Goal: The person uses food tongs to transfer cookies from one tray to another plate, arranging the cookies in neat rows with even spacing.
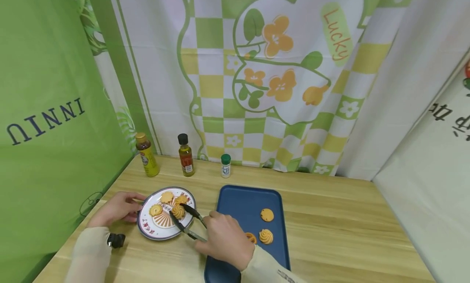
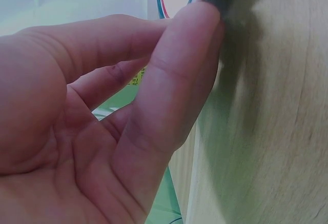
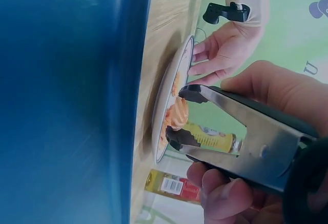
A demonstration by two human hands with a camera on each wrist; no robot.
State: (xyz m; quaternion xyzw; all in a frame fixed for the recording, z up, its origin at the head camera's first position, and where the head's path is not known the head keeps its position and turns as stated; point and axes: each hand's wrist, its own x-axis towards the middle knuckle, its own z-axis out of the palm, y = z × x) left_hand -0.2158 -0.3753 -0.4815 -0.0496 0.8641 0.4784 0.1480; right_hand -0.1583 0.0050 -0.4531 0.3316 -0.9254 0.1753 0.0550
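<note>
My right hand (image 1: 229,240) grips metal tongs (image 3: 266,147) with black tips. The tips stand apart on either side of a swirled cookie (image 1: 178,211) on an oval white plate (image 1: 161,234); whether they press on it I cannot tell. Several other cookies lie around it, among them a flat round cookie (image 1: 167,197) and a ring-shaped cookie (image 1: 156,210). At the plate's left rim, my left hand (image 1: 118,209) holds the edge between thumb and fingers. In the left wrist view, the fingers (image 2: 174,70) meet at the rim and hide part of it.
Right of the plate lies a dark blue tray (image 1: 242,199), bearing a round cookie (image 1: 267,215), a swirled cookie (image 1: 266,236) and a pretzel-like piece (image 1: 251,237) partly behind my right hand. Along the back stand a yellow-labelled bottle (image 1: 148,158), an oil bottle (image 1: 186,158) and a green-capped shaker (image 1: 225,166).
</note>
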